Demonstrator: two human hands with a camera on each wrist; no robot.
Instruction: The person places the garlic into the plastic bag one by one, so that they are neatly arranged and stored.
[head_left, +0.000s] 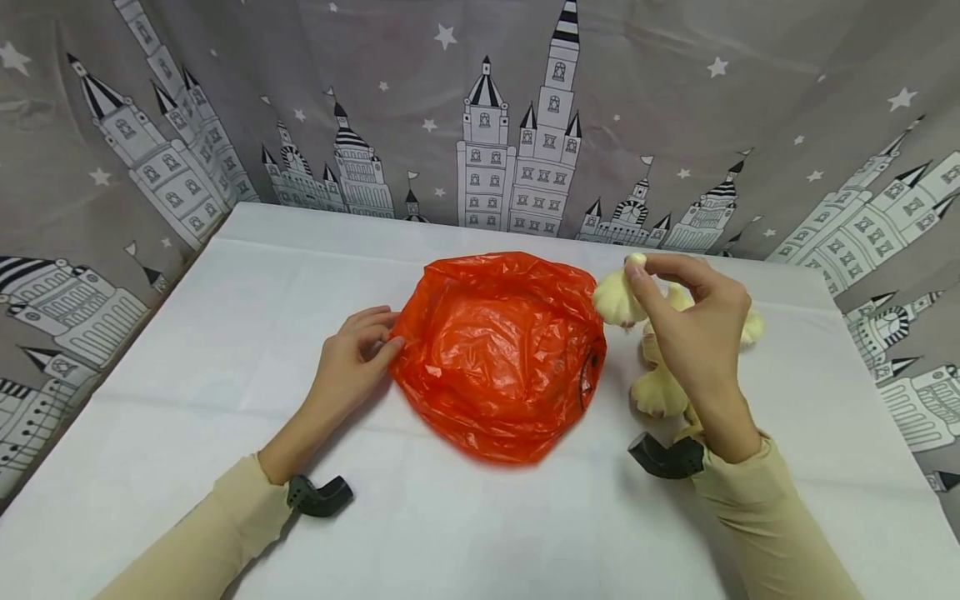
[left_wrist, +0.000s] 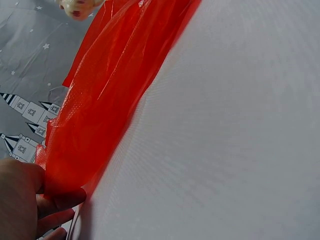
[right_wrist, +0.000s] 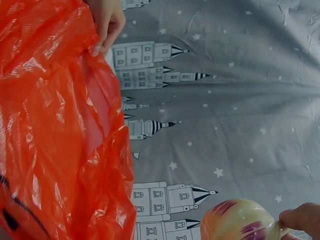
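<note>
1. Red plastic bag (head_left: 487,333) sits on the white table (head_left: 487,533), mouth open wide & facing up.
2. L hand (head_left: 352,354) pinches the bag's left rim, thumb & fingers close together.
3. R hand (head_left: 697,325) holds one garlic bulb (head_left: 617,300) by its thin top, thumb & fingers pinched. Bulb is up by the bag's R rim.
4. More garlic bulbs (head_left: 656,393) lie R of the bag, partly hid by the R hand.
5. Step now: prob. bringing one bulb to the bag. Next move prob. means going left a bit, over the hole, then letting go, w/ L hand holding the rim.
6. Writing: black marks (head_left: 589,371) on bag's R side, too creased to read. No brand or label readable.
</note>
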